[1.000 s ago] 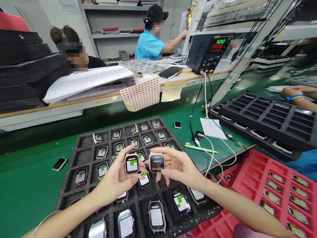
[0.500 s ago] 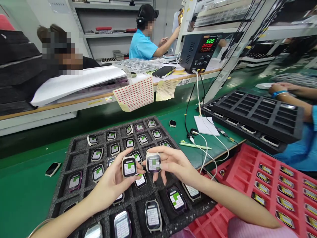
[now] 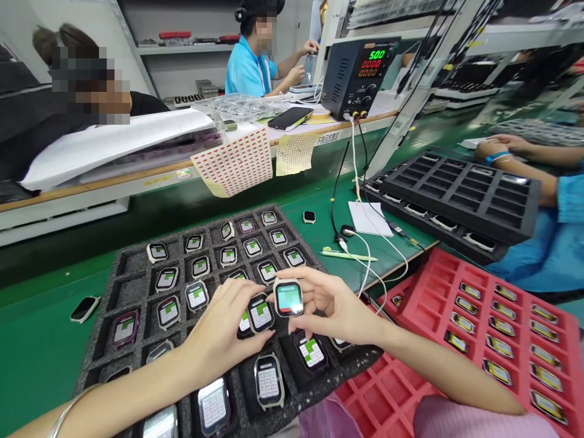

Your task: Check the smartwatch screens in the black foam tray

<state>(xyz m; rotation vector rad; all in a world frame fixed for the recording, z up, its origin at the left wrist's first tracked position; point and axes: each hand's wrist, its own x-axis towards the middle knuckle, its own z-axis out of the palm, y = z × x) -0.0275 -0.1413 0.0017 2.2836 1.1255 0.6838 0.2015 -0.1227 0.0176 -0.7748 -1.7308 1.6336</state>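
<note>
My left hand [image 3: 222,331] pinches a smartwatch body with a green-and-white lit screen [image 3: 260,312], held low over the black foam tray [image 3: 132,275]. My right hand [image 3: 331,307] grips a second smartwatch body [image 3: 288,298] whose screen glows teal, just right of the first. Both hands hover above the tray's middle rows. The tray's pockets hold several more watch bodies with lit screens, such as the lit watch body near the front [image 3: 268,381].
A red tray [image 3: 460,340] of small parts lies at the right, a black compartment tray [image 3: 460,193] behind it. White cables [image 3: 374,255], a pen and a loose watch [image 3: 309,216] lie on the green mat. A power supply [image 3: 358,76] stands on the far bench. Other people work nearby.
Both hands have dropped closer to the foam tray. The left watch has tilted down toward a pocket. The right watch's screen went from dark with a red bar to teal.
</note>
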